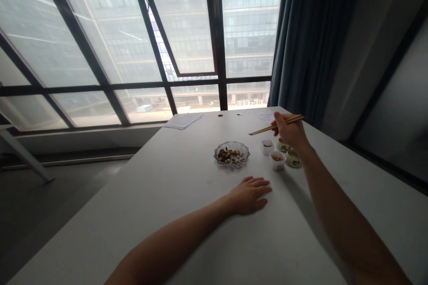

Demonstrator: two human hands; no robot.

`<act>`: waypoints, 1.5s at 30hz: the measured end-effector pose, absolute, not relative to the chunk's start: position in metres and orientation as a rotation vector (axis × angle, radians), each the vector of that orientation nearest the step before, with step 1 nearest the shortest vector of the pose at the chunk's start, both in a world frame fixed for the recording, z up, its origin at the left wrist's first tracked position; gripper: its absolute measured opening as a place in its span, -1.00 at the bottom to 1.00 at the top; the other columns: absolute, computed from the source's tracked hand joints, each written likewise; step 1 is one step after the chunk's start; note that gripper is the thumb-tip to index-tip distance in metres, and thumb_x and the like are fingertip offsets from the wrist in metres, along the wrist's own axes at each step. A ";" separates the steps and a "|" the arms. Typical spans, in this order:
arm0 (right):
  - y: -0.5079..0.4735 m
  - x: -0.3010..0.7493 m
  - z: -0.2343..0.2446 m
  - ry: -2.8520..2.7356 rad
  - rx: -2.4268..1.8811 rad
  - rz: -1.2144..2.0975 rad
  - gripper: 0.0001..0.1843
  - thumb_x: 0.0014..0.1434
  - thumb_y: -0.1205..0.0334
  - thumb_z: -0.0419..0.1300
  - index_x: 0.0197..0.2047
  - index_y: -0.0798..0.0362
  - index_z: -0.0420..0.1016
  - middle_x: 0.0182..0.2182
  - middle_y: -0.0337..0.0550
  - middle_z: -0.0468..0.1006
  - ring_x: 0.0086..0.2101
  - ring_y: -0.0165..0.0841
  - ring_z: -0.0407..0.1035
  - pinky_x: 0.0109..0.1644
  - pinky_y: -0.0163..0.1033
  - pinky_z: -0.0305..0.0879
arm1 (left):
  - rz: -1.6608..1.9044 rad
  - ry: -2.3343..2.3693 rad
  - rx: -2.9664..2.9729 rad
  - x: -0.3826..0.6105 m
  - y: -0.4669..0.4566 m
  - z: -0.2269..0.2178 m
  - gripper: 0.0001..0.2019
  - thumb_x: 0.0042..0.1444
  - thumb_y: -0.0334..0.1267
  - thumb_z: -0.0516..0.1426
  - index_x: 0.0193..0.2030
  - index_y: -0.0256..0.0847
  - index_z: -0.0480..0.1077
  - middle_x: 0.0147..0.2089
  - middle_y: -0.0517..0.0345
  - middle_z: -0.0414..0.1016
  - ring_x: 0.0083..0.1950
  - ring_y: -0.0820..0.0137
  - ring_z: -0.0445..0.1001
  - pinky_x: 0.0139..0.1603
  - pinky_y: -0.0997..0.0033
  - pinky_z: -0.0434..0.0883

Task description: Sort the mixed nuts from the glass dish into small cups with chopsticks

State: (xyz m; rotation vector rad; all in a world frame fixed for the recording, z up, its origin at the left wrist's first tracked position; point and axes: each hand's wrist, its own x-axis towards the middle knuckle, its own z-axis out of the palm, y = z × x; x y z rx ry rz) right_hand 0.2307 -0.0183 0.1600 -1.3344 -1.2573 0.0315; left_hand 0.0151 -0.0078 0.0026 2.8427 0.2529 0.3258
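My right hand (290,131) grips a pair of wooden chopsticks (264,130), raised above the table and pointing left. Something small and dark shows at their tips, too small to name. Flat on the table lies my left hand (251,195), fingers spread and holding nothing. Beyond it stands a clear glass bowl (232,167) with mixed dark and yellowish nuts or beans inside. Below the chopsticks is a small white cup (267,147) with dark bits; a second white cup (277,164) holds yellowish pieces. Two jars with dark characters, a front jar (294,160) and a back jar (282,146), are partly hidden by my right hand and wrist.
Sheets of paper (183,121) lie at the far left corner of the white table (187,169), and another sheet (265,116) lies at the far right. A small dark disc (220,115) sits near the far edge. Windows and a blue curtain (309,44) stand behind.
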 end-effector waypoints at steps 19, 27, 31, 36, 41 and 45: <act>-0.040 0.341 0.150 -0.894 -1.881 0.297 -0.75 0.12 0.17 0.32 -0.51 0.09 0.46 -0.54 0.05 0.57 -0.62 -0.18 0.51 -0.55 -0.15 0.53 | 0.300 0.260 2.830 0.014 -0.006 0.004 -0.51 0.28 -0.08 0.04 0.33 0.05 0.18 0.41 0.17 0.18 0.43 0.26 0.11 0.43 0.08 0.02; -0.039 0.300 0.167 -1.000 -1.512 0.170 -0.69 0.18 0.09 0.29 -0.51 0.08 0.49 -0.61 -0.06 0.55 -0.61 -0.22 0.52 -0.55 -0.23 0.53 | 0.299 0.259 2.830 0.014 -0.006 0.004 -0.52 0.28 -0.07 0.04 0.33 0.05 0.19 0.41 0.16 0.18 0.43 0.26 0.12 0.43 0.09 0.00; -0.022 0.258 0.159 -1.196 -1.294 0.310 -0.59 0.14 -0.09 0.31 -0.46 0.12 0.53 -0.57 -0.04 0.59 -0.56 -0.23 0.55 -0.54 -0.27 0.52 | 0.306 0.255 2.829 0.014 -0.006 0.004 -0.52 0.28 -0.08 0.04 0.33 0.05 0.19 0.41 0.16 0.18 0.43 0.26 0.12 0.43 0.08 -0.01; 0.007 0.215 0.124 -1.475 -1.171 0.550 -0.52 0.13 -0.18 0.28 -0.43 0.14 0.54 -0.54 -0.03 0.60 -0.50 -0.24 0.56 -0.49 -0.31 0.49 | 0.311 0.261 2.840 0.015 -0.006 0.002 -0.52 0.27 -0.08 0.04 0.33 0.05 0.19 0.41 0.16 0.19 0.42 0.26 0.13 0.43 0.08 0.00; 0.022 0.196 0.097 -1.536 -1.178 0.700 -0.51 0.10 -0.19 0.29 -0.45 0.13 0.52 -0.50 -0.04 0.62 -0.50 -0.25 0.56 -0.48 -0.31 0.48 | 0.321 0.261 2.835 0.015 -0.005 0.001 -0.52 0.27 -0.08 0.04 0.32 0.04 0.20 0.41 0.14 0.19 0.42 0.24 0.14 0.42 0.07 0.02; 0.026 0.188 0.086 -1.573 -1.188 0.702 -0.53 0.14 -0.18 0.25 -0.44 0.11 0.52 -0.55 -0.10 0.59 -0.50 -0.25 0.56 -0.48 -0.32 0.45 | 0.332 0.254 2.836 0.015 -0.005 -0.001 -0.53 0.27 -0.08 0.04 0.31 0.04 0.21 0.41 0.13 0.19 0.41 0.23 0.15 0.42 0.06 0.02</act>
